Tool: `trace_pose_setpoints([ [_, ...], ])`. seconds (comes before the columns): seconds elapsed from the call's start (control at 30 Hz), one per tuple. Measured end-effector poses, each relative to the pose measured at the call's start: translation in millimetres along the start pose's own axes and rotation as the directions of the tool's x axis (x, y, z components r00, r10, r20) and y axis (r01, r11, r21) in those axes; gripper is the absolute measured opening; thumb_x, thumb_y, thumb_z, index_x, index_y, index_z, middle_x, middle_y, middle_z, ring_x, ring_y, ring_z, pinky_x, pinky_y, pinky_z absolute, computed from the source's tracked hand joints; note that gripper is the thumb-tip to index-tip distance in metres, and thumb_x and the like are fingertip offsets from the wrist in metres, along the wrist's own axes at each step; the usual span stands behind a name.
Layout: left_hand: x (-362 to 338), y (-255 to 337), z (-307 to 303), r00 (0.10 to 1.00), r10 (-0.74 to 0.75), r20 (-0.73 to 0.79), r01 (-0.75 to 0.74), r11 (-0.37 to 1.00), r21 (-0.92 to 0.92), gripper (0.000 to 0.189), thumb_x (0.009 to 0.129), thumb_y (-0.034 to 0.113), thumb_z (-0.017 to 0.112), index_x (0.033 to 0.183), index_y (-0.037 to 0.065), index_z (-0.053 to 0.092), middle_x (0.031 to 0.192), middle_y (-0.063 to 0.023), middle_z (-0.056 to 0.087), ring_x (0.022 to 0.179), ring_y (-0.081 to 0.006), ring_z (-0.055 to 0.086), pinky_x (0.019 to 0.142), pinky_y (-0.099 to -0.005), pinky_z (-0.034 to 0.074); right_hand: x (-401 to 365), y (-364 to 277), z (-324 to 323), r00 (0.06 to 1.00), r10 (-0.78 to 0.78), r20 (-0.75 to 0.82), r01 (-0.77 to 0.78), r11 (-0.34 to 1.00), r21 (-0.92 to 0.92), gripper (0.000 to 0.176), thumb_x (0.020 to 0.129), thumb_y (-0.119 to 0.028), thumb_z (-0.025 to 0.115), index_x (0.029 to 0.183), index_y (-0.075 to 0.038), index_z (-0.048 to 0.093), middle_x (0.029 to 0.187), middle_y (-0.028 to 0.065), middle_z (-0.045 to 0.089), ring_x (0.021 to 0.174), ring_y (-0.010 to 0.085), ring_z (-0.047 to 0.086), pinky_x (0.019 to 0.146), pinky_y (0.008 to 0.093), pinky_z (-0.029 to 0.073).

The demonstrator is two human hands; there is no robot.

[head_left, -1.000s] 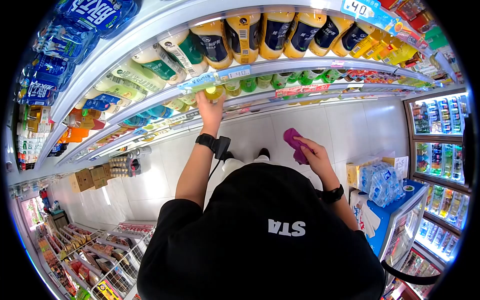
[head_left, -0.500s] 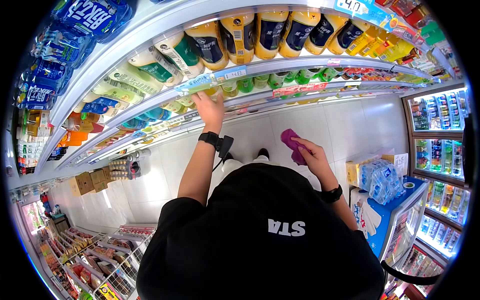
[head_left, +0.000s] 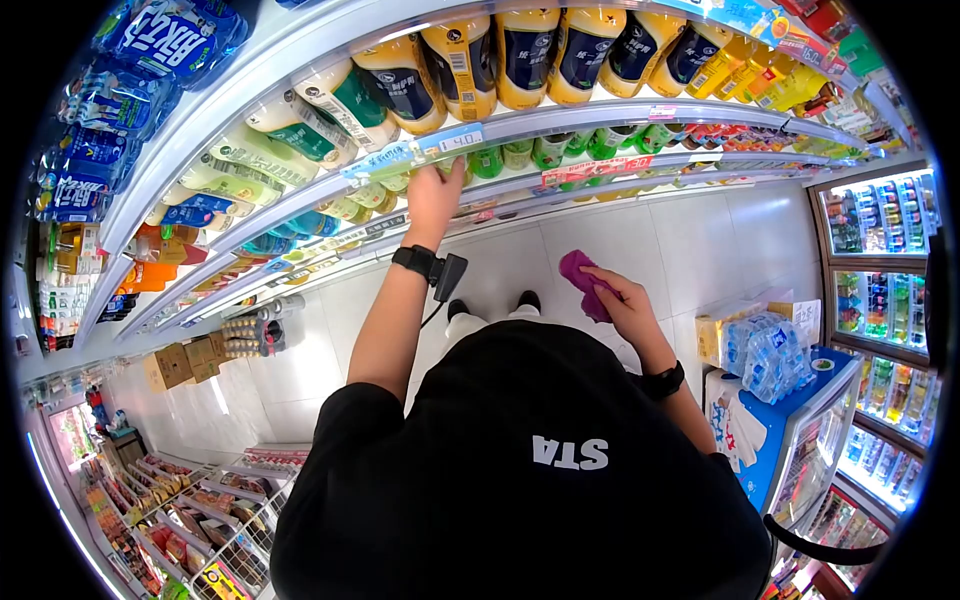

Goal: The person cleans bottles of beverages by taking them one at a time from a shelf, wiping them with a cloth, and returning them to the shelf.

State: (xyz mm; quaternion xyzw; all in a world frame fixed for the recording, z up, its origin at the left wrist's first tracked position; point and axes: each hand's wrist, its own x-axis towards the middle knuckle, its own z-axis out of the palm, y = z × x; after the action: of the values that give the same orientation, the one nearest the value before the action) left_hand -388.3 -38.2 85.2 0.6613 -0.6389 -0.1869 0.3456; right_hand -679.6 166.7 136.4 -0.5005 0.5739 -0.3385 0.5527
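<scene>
- Basically, drinks shelving curves across the whole front, tier over tier.
- Person in black T-shirt faces it from the tiled floor, both arms out.
- Yellow bottles with dark-blue labels fill a row on the tier above the hands.
- Green bottles, next tier down, just right of the left hand.
- Price strip runs along the shelf edge between those two tiers.
- Left hand reaches up to that strip, fingertips tucked out of sight; can't tell if they're clamped on anything. Just changed: it's shifted rightward along the edge, now right by the tag, and the yellow bottle beside it a second ago is covered. Probably means contact moved one spot along.
- Right hand hangs well apart from the shelf, thumb and fingers pinched together on cloth.
- Purple cloth, bunched, over the floor; long axis slants, one end pointing forward-left toward shelving, other back-right toward the person.
- Price tag, reads 4.0, just above left fingers.
</scene>
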Motion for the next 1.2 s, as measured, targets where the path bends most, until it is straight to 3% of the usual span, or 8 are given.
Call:
trace_pose_setpoints([
  [0.27,19.1,-10.8,12.6,0.988,0.125,-0.095,-0.139,0.979,-0.149,0.03,0.08,0.028,0.076,0.091,0.002,0.067,0.066,-0.0126,0.064,0.058,-0.033,0.061,0.061,-0.0422,0.05,0.1,12.0,-2.2,0.998,-0.047,-0.032,0.048,0.998,0.042,0.032,0.097,-0.001,0.05,0.126,-0.004,0.062,0.095,0.0026,0.063,0.076,0.0072,0.057,0.067,0.0221,0.048],
  [0.33,21.2,-8.8,13.9,0.932,0.237,-0.273,-0.274,0.956,-0.104,0.029,0.08,0.028,0.076,0.089,0.002,0.067,0.063,-0.0113,0.061,0.055,-0.0295,0.059,0.059,-0.0404,0.049,0.8,13.8,-2.1,0.999,-0.047,-0.028,0.048,0.998,0.039,0.032,0.097,0.0,0.05,0.126,-0.004,0.062,0.095,0.0026,0.064,0.075,0.0076,0.057,0.066,0.0222,0.048],
  [0.43,9.7,3.3,4.0,0.992,0.05,-0.114,-0.069,0.982,-0.177,0.031,0.079,0.028,0.077,0.085,0.0,0.066,0.059,-0.0107,0.058,0.053,-0.028,0.056,0.055,-0.0381,0.046,1.8,12.7,-2.3,0.998,-0.049,-0.035,0.05,0.998,0.024,0.032,0.096,0.0,0.051,0.125,-0.004,0.063,0.095,0.0041,0.065,0.075,0.0085,0.058,0.067,0.0231,0.049],
  [0.57,-2.0,14.8,-8.3,0.999,0.03,-0.039,-0.032,0.997,-0.073,0.034,0.079,0.03,0.077,0.079,-0.001,0.063,0.057,-0.0109,0.055,0.052,-0.0282,0.055,0.054,-0.0362,0.045,1.3,11.3,-2.5,0.999,0.012,-0.037,-0.009,0.998,0.059,0.031,0.095,0.0,0.052,0.123,-0.005,0.064,0.093,0.005,0.067,0.075,0.0087,0.057,0.068,0.0239,0.049],
  [0.77,-27.0,17.0,-9.9,0.935,0.351,-0.056,-0.337,0.926,0.171,0.036,0.081,0.029,0.075,0.098,0.003,0.058,0.072,-0.0166,0.064,0.063,-0.0346,0.063,0.059,-0.0423,0.05,2.8,14.4,-1.7,0.999,0.019,-0.051,-0.015,0.998,0.062,0.031,0.095,-0.001,0.052,0.123,-0.005,0.064,0.089,0.0038,0.066,0.071,0.0083,0.056,0.066,0.0237,0.049],
  [0.9,-39.1,8.8,-9.9,0.933,0.347,0.091,-0.358,0.914,0.189,0.038,0.082,0.028,0.074,0.105,0.004,0.056,0.076,-0.0172,0.066,0.067,-0.0348,0.064,0.06,-0.0431,0.051,7.1,9.2,-1.8,0.999,0.008,-0.053,-0.007,0.999,0.035,0.031,0.095,-0.001,0.052,0.123,-0.004,0.064,0.087,0.0035,0.065,0.07,0.0083,0.056,0.065,0.0237,0.048],
  [1.07,-23.6,19.7,-21.0,0.873,0.486,-0.035,-0.477,0.868,0.136,0.037,0.083,0.026,0.073,0.106,0.002,0.056,0.072,-0.0167,0.064,0.067,-0.0341,0.065,0.06,-0.0426,0.051,17.9,-3.7,-4.7,0.999,-0.032,-0.025,0.03,0.998,-0.053,0.03,0.096,-0.002,0.052,0.124,-0.005,0.063,0.085,0.0039,0.065,0.068,0.0083,0.056,0.062,0.0244,0.048],
  [1.2,-27.4,41.2,-55.6,0.919,0.394,0.023,-0.394,0.915,0.089,0.036,0.083,0.026,0.074,0.105,0.002,0.057,0.074,-0.0166,0.064,0.066,-0.0325,0.065,0.057,-0.0414,0.05,32.2,-5.0,-1.0,0.994,-0.098,-0.046,0.098,0.995,-0.012,0.03,0.097,-0.004,0.052,0.125,-0.004,0.062,0.091,0.0035,0.065,0.071,0.008,0.055,0.063,0.0241,0.047],
])
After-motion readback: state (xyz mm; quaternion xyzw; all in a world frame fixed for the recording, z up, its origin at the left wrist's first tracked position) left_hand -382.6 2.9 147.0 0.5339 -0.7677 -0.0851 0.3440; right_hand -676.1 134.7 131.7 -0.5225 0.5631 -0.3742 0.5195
